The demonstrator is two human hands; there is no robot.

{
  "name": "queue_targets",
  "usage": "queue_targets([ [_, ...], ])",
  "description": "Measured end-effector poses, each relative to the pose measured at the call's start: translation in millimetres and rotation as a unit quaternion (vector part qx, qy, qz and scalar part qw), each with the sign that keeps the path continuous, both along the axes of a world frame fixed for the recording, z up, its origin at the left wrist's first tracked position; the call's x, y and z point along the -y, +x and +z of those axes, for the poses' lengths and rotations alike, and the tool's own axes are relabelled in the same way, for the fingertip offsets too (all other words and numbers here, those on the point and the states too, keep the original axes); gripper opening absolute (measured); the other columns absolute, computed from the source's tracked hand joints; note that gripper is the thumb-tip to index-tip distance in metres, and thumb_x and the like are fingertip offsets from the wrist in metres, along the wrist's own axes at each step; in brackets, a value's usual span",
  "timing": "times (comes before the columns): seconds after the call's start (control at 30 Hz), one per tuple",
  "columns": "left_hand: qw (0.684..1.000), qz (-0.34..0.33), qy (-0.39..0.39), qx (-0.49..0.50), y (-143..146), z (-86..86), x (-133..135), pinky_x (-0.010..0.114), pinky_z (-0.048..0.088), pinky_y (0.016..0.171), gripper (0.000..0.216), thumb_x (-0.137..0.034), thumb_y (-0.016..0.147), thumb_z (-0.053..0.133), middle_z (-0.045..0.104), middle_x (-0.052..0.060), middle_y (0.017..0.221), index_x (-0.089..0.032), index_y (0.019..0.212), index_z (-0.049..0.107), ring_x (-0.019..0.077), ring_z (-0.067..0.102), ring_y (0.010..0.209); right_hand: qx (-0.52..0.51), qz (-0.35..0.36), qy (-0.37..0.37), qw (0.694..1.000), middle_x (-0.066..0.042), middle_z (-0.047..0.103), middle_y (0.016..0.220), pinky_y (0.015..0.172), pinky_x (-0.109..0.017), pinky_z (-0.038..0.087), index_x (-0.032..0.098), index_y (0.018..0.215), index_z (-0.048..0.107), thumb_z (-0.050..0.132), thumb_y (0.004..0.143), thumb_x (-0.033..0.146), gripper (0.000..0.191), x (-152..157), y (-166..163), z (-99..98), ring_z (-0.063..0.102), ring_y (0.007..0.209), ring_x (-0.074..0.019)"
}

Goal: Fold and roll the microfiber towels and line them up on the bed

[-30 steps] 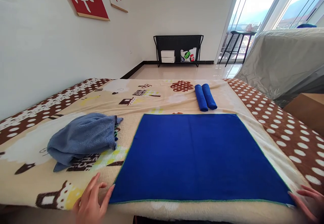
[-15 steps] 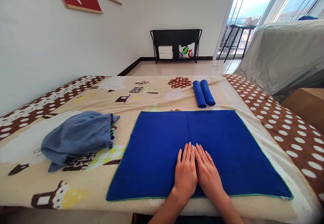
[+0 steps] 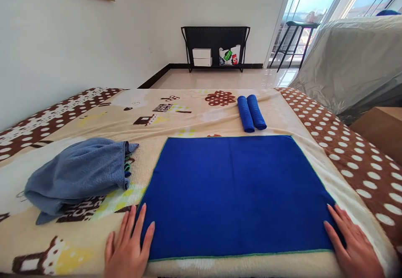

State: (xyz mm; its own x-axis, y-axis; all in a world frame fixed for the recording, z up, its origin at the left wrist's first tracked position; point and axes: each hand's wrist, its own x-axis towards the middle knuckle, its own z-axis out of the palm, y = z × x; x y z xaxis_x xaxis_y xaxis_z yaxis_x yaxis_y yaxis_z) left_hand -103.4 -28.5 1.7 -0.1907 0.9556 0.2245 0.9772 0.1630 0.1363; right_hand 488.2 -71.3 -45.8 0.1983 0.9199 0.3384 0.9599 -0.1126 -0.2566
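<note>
A dark blue cloth point(image 3: 235, 190) lies spread flat on a patterned blanket point(image 3: 188, 114) over a bed. My left hand point(image 3: 128, 244) rests flat at the cloth's near left corner, fingers stretched out and partly on the cloth. At the near right corner my right hand point(image 3: 351, 244) lies flat too, fingers extended over the cloth's edge. Neither hand holds anything. Two rolled blue cloths point(image 3: 251, 112) lie side by side beyond the far edge of the spread cloth.
A crumpled grey-blue towel point(image 3: 78, 173) sits to the left on the blanket. A covered sofa point(image 3: 354, 60) and a cardboard box point(image 3: 380, 129) stand at the right. A black rack point(image 3: 216, 47) and a stool point(image 3: 295, 39) stand by the far wall and window.
Both hands slid apart from the middle of the cloth's near edge out to its left and right near corners. The view tilted down slightly.
</note>
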Motion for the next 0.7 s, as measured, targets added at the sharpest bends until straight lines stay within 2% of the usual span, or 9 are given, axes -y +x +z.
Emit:
queue_targets([
  [0.07, 1.000, 0.017, -0.003, 0.000, -12.3, 2.7, 5.7, 0.072, 0.016, 0.114, 0.058, -0.050, 0.098, 0.036, 0.036, 0.004, 0.160, -0.040, 0.154, 0.028, 0.0341, 0.036, 0.145, 0.003, -0.018, -0.009, 1.000, 0.000, 0.034, 0.159, 0.115, -0.062, 0.034, 0.036, 0.158, 0.022, 0.032, 0.093, 0.055, 0.068, 8.1, 18.9, -6.1, 0.037, 0.143, -0.0336],
  [0.17, 0.999, -0.021, 0.029, -0.008, 18.5, 26.9, -12.4, 0.070, 0.010, 0.117, 0.054, -0.046, 0.101, 0.032, 0.041, 0.004, 0.157, -0.038, 0.154, 0.030, 0.0317, 0.035, 0.146, 0.028, -0.010, 0.013, 0.999, -0.007, 0.031, 0.160, 0.117, -0.060, 0.032, 0.025, 0.159, 0.024, 0.029, 0.095, 0.050, 0.068, -17.4, -3.0, 14.0, 0.034, 0.145, -0.0332],
  [0.23, 0.991, -0.132, 0.019, 0.001, 60.4, 51.9, -44.8, 0.059, 0.017, 0.121, 0.055, -0.042, 0.102, 0.030, 0.038, 0.003, 0.159, -0.032, 0.156, 0.026, 0.0261, 0.029, 0.149, 0.031, 0.035, 0.030, 0.998, -0.010, 0.028, 0.161, 0.119, -0.056, 0.031, 0.019, 0.158, 0.026, 0.030, 0.097, 0.045, 0.066, -59.2, -41.6, 44.9, 0.030, 0.147, -0.0313],
  [0.3, 0.972, -0.233, -0.020, 0.002, 107.8, 75.4, -90.0, 0.053, 0.019, 0.123, 0.055, -0.037, 0.103, 0.031, 0.035, 0.003, 0.160, -0.027, 0.157, 0.026, 0.0225, 0.027, 0.150, 0.006, 0.138, 0.011, 0.990, -0.012, 0.034, 0.158, 0.119, -0.054, 0.031, 0.016, 0.154, 0.034, 0.030, 0.099, 0.038, 0.059, -113.6, -88.9, 79.1, 0.029, 0.148, -0.0289],
  [0.33, 0.964, -0.265, -0.039, -0.001, 131.1, 83.8, -115.1, 0.051, 0.019, 0.123, 0.055, -0.033, 0.102, 0.033, 0.036, 0.005, 0.160, -0.023, 0.156, 0.029, 0.0223, 0.028, 0.150, -0.013, 0.192, -0.008, 0.981, -0.014, 0.037, 0.156, 0.119, -0.054, 0.031, 0.014, 0.151, 0.039, 0.031, 0.100, 0.035, 0.055, -142.4, -113.1, 93.7, 0.032, 0.147, -0.0295],
  [0.4, 0.963, -0.268, -0.031, -0.003, 173.2, 90.1, -163.9, 0.049, 0.013, 0.125, 0.055, -0.021, 0.099, 0.032, 0.034, 0.009, 0.160, -0.016, 0.154, 0.033, 0.0222, 0.025, 0.151, -0.021, 0.246, -0.022, 0.969, -0.011, 0.047, 0.151, 0.118, -0.046, 0.036, 0.020, 0.143, 0.049, 0.036, 0.101, 0.033, 0.046, -197.3, -158.4, 112.6, 0.042, 0.142, -0.0247],
  [0.47, 0.968, -0.249, -0.025, 0.001, 206.4, 82.1, -202.5, 0.053, 0.010, 0.124, 0.058, -0.012, 0.095, 0.031, 0.032, 0.018, 0.160, -0.006, 0.153, 0.033, 0.0270, 0.023, 0.152, -0.031, 0.274, -0.026, 0.961, -0.010, 0.056, 0.141, 0.110, -0.048, 0.043, 0.020, 0.135, 0.055, 0.048, 0.100, 0.035, 0.039, -241.4, -195.9, 116.2, 0.053, 0.130, -0.0236],
  [0.53, 0.968, -0.247, -0.032, 0.008, 228.9, 64.6, -225.3, 0.054, 0.016, 0.123, 0.058, -0.013, 0.095, 0.032, 0.035, 0.021, 0.158, -0.002, 0.151, 0.035, 0.0296, 0.027, 0.150, -0.042, 0.274, -0.020, 0.961, -0.009, 0.059, 0.132, 0.101, -0.048, 0.049, 0.017, 0.131, 0.056, 0.057, 0.096, 0.040, 0.041, -269.8, -222.5, 108.3, 0.059, 0.119, -0.0237],
  [0.7, 0.956, -0.290, -0.039, 0.019, 244.9, 24.5, -234.2, 0.045, 0.019, 0.123, 0.056, -0.025, 0.100, 0.033, 0.039, 0.011, 0.158, -0.013, 0.154, 0.034, 0.0210, 0.027, 0.150, -0.054, 0.283, -0.003, 0.958, -0.009, 0.057, 0.131, 0.097, -0.047, 0.051, 0.017, 0.130, 0.056, 0.056, 0.097, 0.040, 0.041, -289.0, -234.6, 79.1, 0.059, 0.116, -0.0235],
])
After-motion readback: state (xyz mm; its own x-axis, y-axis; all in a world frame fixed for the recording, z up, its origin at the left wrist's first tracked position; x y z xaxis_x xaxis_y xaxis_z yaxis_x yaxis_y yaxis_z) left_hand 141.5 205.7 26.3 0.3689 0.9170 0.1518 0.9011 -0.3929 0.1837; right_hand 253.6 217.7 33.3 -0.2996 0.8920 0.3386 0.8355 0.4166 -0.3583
